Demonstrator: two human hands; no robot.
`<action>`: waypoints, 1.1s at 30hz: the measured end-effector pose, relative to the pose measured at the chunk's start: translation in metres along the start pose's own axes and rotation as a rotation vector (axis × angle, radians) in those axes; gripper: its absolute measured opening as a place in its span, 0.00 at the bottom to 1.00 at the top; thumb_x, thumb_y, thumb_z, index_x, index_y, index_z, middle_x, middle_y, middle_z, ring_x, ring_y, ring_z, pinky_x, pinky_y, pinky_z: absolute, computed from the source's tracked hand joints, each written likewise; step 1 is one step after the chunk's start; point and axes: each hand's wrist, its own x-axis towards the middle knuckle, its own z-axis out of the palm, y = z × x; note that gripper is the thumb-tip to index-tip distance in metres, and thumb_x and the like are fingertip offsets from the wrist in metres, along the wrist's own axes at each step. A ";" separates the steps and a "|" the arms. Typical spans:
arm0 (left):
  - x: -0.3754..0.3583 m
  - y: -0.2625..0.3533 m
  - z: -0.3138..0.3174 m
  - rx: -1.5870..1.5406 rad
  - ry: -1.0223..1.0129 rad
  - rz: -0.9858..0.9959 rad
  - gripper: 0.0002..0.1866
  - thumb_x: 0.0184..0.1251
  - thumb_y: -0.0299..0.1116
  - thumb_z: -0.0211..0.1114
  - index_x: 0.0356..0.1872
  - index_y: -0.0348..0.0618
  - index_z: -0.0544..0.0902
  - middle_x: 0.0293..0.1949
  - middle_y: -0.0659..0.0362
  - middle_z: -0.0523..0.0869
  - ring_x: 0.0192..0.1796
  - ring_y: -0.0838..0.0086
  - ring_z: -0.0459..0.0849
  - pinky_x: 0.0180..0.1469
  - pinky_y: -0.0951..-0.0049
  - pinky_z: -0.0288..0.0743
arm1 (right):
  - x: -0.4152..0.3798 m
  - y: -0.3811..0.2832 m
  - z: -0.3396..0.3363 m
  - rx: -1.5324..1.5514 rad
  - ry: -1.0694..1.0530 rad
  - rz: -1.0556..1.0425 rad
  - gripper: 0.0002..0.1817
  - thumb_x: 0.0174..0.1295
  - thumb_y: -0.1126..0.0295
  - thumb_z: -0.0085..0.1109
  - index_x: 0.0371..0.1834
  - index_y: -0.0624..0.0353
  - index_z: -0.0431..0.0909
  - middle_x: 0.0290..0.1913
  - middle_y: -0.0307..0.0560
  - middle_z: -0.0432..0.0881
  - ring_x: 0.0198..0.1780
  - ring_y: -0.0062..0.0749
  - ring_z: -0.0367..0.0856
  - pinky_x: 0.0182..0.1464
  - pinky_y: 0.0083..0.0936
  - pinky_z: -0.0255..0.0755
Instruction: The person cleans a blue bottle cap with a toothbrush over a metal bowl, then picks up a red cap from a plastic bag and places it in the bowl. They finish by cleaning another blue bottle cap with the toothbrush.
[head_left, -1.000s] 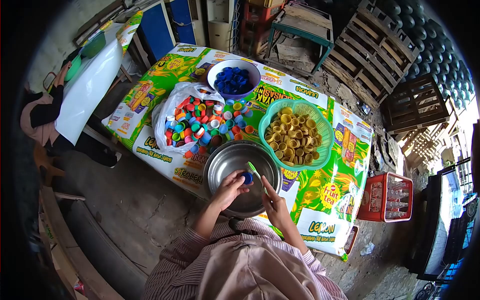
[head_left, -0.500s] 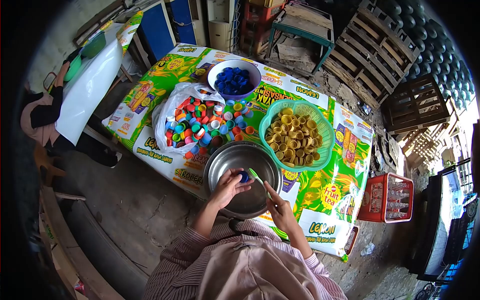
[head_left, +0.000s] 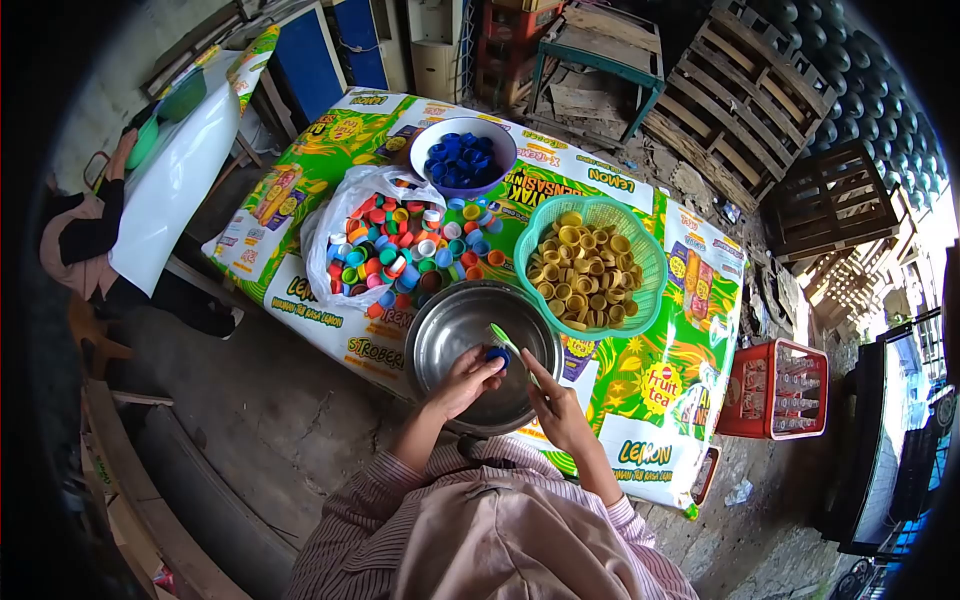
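My left hand (head_left: 462, 384) holds a dark blue bottle cap (head_left: 497, 356) over a metal basin (head_left: 428, 345). A green and white toothbrush (head_left: 512, 345) is gripped in my right hand (head_left: 556, 412), its head close over the cap. Beyond the basin, a white plastic bag (head_left: 318, 232) lies spread under a heap of mixed-colour bottle caps (head_left: 388, 240), some spilling onto the table. At the right stands a light green basket (head_left: 654, 262) of yellowish caps (head_left: 585, 268). A white-and-purple bowl (head_left: 427, 142) holds blue caps (head_left: 462, 160) at the back.
A printed plastic cover lies over the table (head_left: 640, 400). To the right, a red crate (head_left: 722, 392) of bottles stands on the floor. Wooden pallets (head_left: 745, 90) and a teal-framed stand (head_left: 600, 50) are behind. At the far left, another person (head_left: 85, 225) is beside a white-covered table (head_left: 170, 190).
The toothbrush head has shifted slightly left and up, over the blue cap. My left hand has moved a little to the right and turned the cap.
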 end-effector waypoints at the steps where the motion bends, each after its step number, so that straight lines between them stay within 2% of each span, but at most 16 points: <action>1: -0.001 0.000 0.001 0.029 0.005 -0.011 0.11 0.66 0.31 0.57 0.48 0.44 0.72 0.38 0.64 0.77 0.40 0.82 0.77 0.39 0.82 0.71 | -0.001 -0.002 -0.003 -0.037 -0.036 0.029 0.28 0.64 0.74 0.45 0.68 0.44 0.57 0.15 0.56 0.67 0.17 0.26 0.60 0.25 0.18 0.60; 4: -0.005 0.012 -0.001 0.037 0.057 0.025 0.11 0.67 0.30 0.56 0.48 0.42 0.73 0.42 0.61 0.79 0.43 0.79 0.79 0.41 0.80 0.74 | -0.009 0.005 -0.011 0.010 -0.046 -0.057 0.28 0.64 0.73 0.45 0.68 0.43 0.56 0.14 0.56 0.66 0.16 0.28 0.61 0.26 0.19 0.61; 7: -0.006 0.016 0.003 0.072 0.066 0.010 0.12 0.66 0.31 0.57 0.48 0.40 0.73 0.43 0.59 0.80 0.42 0.78 0.81 0.40 0.80 0.75 | -0.007 0.005 -0.005 0.008 -0.059 -0.015 0.28 0.64 0.73 0.46 0.68 0.43 0.56 0.13 0.55 0.66 0.15 0.29 0.62 0.26 0.18 0.61; 10: -0.004 0.010 0.007 0.334 -0.136 -0.043 0.14 0.64 0.32 0.60 0.47 0.40 0.73 0.37 0.60 0.81 0.37 0.80 0.80 0.38 0.82 0.73 | -0.002 -0.003 -0.004 -0.056 -0.114 -0.039 0.28 0.65 0.72 0.46 0.68 0.42 0.57 0.12 0.53 0.66 0.15 0.27 0.63 0.27 0.17 0.62; 15: -0.006 0.021 -0.003 0.245 0.064 0.012 0.13 0.63 0.33 0.61 0.46 0.41 0.73 0.31 0.64 0.79 0.29 0.84 0.74 0.32 0.85 0.67 | -0.007 0.002 -0.013 0.016 -0.061 0.001 0.27 0.65 0.72 0.45 0.68 0.41 0.56 0.12 0.52 0.65 0.16 0.25 0.60 0.27 0.17 0.61; 17: -0.005 0.019 -0.003 0.217 0.011 0.050 0.12 0.63 0.31 0.61 0.46 0.41 0.73 0.31 0.64 0.78 0.28 0.84 0.74 0.32 0.84 0.67 | -0.007 0.006 -0.013 0.006 -0.106 -0.014 0.27 0.65 0.72 0.45 0.68 0.41 0.57 0.13 0.52 0.65 0.17 0.25 0.60 0.27 0.17 0.61; 19: 0.000 0.011 -0.003 0.378 -0.083 -0.003 0.11 0.63 0.29 0.60 0.44 0.40 0.74 0.30 0.65 0.78 0.29 0.84 0.74 0.33 0.83 0.68 | -0.004 -0.003 -0.007 -0.001 -0.119 -0.011 0.27 0.65 0.72 0.46 0.68 0.42 0.57 0.13 0.53 0.66 0.16 0.27 0.61 0.27 0.17 0.60; 20: -0.002 0.006 0.000 0.379 -0.072 0.040 0.09 0.62 0.27 0.60 0.43 0.40 0.75 0.33 0.64 0.79 0.34 0.83 0.77 0.39 0.82 0.71 | -0.004 -0.005 -0.004 -0.018 -0.130 -0.044 0.27 0.65 0.72 0.46 0.68 0.44 0.57 0.13 0.47 0.64 0.18 0.24 0.58 0.26 0.17 0.59; 21: -0.003 0.008 0.005 0.381 -0.074 0.038 0.09 0.62 0.27 0.60 0.43 0.40 0.75 0.33 0.64 0.79 0.34 0.83 0.77 0.39 0.82 0.71 | -0.003 -0.007 -0.003 -0.035 -0.141 -0.076 0.27 0.65 0.72 0.46 0.68 0.46 0.57 0.13 0.42 0.62 0.19 0.21 0.55 0.26 0.17 0.58; 22: -0.004 0.011 0.009 0.322 -0.039 0.060 0.08 0.62 0.26 0.60 0.42 0.39 0.75 0.35 0.63 0.80 0.38 0.82 0.78 0.42 0.80 0.73 | -0.004 -0.012 -0.009 -0.043 -0.155 -0.001 0.27 0.65 0.73 0.46 0.68 0.46 0.58 0.14 0.40 0.62 0.20 0.18 0.56 0.27 0.15 0.58; 23: -0.004 0.012 0.010 0.263 -0.001 0.080 0.08 0.62 0.26 0.60 0.41 0.39 0.75 0.38 0.61 0.80 0.41 0.81 0.79 0.46 0.79 0.74 | -0.005 -0.009 -0.013 -0.043 -0.156 -0.001 0.27 0.65 0.73 0.46 0.68 0.46 0.58 0.14 0.40 0.62 0.20 0.18 0.56 0.27 0.15 0.58; 24: -0.004 0.016 0.004 0.304 -0.036 0.128 0.08 0.62 0.25 0.60 0.42 0.38 0.75 0.43 0.58 0.80 0.47 0.77 0.80 0.51 0.77 0.74 | -0.006 -0.002 -0.015 -0.013 -0.105 -0.022 0.27 0.64 0.73 0.46 0.68 0.45 0.58 0.14 0.47 0.64 0.18 0.24 0.58 0.26 0.17 0.59; 25: -0.006 0.017 0.001 0.219 -0.016 0.108 0.08 0.62 0.25 0.60 0.41 0.37 0.74 0.43 0.58 0.80 0.46 0.76 0.80 0.51 0.78 0.75 | -0.007 0.004 -0.015 0.017 -0.052 -0.042 0.28 0.64 0.74 0.46 0.68 0.44 0.58 0.14 0.53 0.65 0.15 0.29 0.61 0.26 0.18 0.59; 26: -0.006 0.020 -0.001 0.307 -0.057 0.120 0.09 0.62 0.25 0.60 0.42 0.37 0.74 0.43 0.58 0.80 0.46 0.76 0.81 0.51 0.78 0.75 | -0.006 0.010 -0.012 0.041 -0.025 -0.140 0.28 0.64 0.74 0.46 0.68 0.43 0.57 0.13 0.53 0.65 0.15 0.28 0.59 0.25 0.17 0.59; 31: -0.004 0.019 0.005 0.476 -0.086 0.101 0.10 0.61 0.26 0.61 0.42 0.35 0.74 0.41 0.59 0.80 0.43 0.77 0.82 0.48 0.80 0.75 | -0.001 0.001 -0.007 0.006 -0.080 -0.078 0.28 0.64 0.73 0.46 0.68 0.43 0.57 0.13 0.52 0.65 0.15 0.29 0.60 0.25 0.17 0.59; 33: -0.003 0.017 0.001 0.501 -0.089 0.029 0.11 0.61 0.26 0.62 0.43 0.36 0.74 0.41 0.61 0.78 0.43 0.79 0.80 0.46 0.81 0.75 | -0.002 -0.010 -0.011 -0.043 -0.170 0.009 0.26 0.66 0.72 0.45 0.68 0.47 0.57 0.17 0.47 0.70 0.21 0.19 0.60 0.29 0.18 0.63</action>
